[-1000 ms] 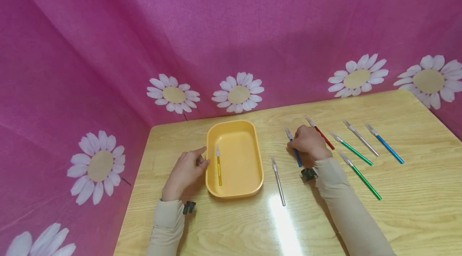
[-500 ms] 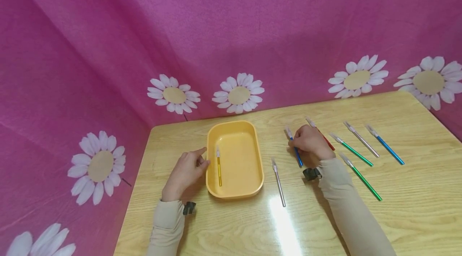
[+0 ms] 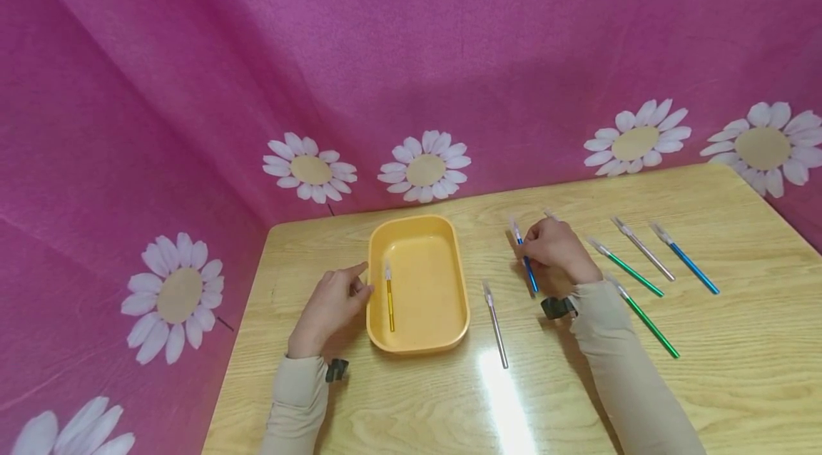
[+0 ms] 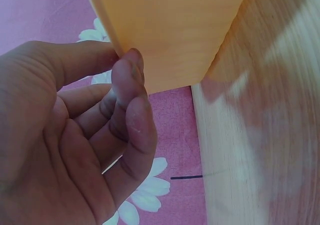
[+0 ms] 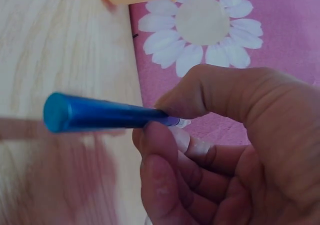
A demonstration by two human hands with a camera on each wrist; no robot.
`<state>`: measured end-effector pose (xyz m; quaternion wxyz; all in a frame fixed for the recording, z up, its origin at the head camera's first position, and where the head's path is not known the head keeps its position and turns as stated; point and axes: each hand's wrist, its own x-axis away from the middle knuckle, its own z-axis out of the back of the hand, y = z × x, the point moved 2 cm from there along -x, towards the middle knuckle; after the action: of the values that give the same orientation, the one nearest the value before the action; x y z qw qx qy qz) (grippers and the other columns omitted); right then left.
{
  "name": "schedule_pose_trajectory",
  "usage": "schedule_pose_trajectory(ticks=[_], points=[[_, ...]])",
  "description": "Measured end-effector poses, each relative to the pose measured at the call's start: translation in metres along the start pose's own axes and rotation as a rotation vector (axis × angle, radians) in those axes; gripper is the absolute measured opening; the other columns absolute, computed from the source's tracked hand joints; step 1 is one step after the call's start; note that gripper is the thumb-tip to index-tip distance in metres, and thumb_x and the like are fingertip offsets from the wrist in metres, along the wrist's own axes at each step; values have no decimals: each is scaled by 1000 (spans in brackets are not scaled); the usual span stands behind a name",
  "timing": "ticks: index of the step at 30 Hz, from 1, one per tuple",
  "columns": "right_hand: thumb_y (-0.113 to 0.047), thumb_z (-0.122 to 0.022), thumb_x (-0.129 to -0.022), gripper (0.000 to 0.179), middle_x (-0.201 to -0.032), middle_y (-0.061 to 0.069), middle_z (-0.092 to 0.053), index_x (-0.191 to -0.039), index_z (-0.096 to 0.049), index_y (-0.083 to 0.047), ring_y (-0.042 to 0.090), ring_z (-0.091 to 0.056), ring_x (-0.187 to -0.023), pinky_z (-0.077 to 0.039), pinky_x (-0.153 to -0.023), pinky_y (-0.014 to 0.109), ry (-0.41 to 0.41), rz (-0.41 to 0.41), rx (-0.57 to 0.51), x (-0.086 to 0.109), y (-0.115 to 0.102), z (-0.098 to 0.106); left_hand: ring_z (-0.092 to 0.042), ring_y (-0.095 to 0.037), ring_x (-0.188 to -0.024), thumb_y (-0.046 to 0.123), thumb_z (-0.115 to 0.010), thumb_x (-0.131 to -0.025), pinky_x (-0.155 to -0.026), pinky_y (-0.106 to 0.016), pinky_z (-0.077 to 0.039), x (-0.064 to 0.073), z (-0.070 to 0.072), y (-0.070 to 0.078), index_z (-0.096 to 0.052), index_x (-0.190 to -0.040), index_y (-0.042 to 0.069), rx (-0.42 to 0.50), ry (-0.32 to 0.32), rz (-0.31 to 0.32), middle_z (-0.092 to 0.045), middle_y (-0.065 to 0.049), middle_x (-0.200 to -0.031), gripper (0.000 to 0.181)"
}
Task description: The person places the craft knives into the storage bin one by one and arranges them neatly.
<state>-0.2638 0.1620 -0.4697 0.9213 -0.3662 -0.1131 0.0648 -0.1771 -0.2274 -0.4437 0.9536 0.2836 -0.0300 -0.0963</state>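
Between thumb and fingers, my right hand point(image 3: 555, 248) pinches a blue craft knife point(image 3: 529, 270) with a clear cap at its far end. The right wrist view shows its blue handle point(image 5: 95, 114) end-on, above the wooden surface. My left hand point(image 3: 330, 305) pinches the left rim of a yellow plastic tray point(image 3: 464, 284); in the left wrist view, thumb and fingertip meet at the tray's edge point(image 4: 120, 40). A yellow craft knife point(image 3: 389, 302) lies inside the tray along its left side. Beyond my right hand, a red craft knife is mostly hidden, only its cap point(image 3: 550, 214) showing.
On the wooden table point(image 3: 411, 405), a silver craft knife point(image 3: 496, 326) lies between the tray and my right hand. Further right are two green ones point(image 3: 632, 272), another silver one point(image 3: 647, 250) and another blue one point(image 3: 688, 261). A pink flowered cloth point(image 3: 514, 70) hangs behind and at left.
My right hand has taken hold of the blue craft knife and raised it slightly, shifting a little to the right and covering the red one. The left hand stays at the tray.
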Motion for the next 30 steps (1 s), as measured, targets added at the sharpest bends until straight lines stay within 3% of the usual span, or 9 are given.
schedule_pose_trajectory(ticks=[10, 18, 30], points=[[-20, -72, -91, 25, -60, -1, -62, -71, -66, -6, 14, -58, -59, -47, -62, 29, -17, -23, -68, 6, -12, 3, -52, -8, -65, 12, -71, -96, -66, -22, -44, 0, 0, 0, -63, -140, -3, -1, 1, 8, -63, 2, -74, 47], [-18, -72, -89, 24, -60, -2, -60, -69, -64, -9, 13, -54, -61, -44, -63, 30, 20, 27, -50, 7, -26, 7, -51, -8, -63, 11, -72, -96, -65, -22, -44, 1, 1, -1, -64, -138, -4, 2, 20, -19, -65, 1, -73, 45], [-18, -70, -89, 23, -61, 4, -66, -71, -67, -4, 17, -63, -58, -50, -62, 28, 4, 4, -118, 6, -42, 2, -52, -8, -65, 13, -72, -97, -70, -24, -45, -1, 0, 0, -64, -139, -3, 1, 6, -2, -63, 2, -74, 46]])
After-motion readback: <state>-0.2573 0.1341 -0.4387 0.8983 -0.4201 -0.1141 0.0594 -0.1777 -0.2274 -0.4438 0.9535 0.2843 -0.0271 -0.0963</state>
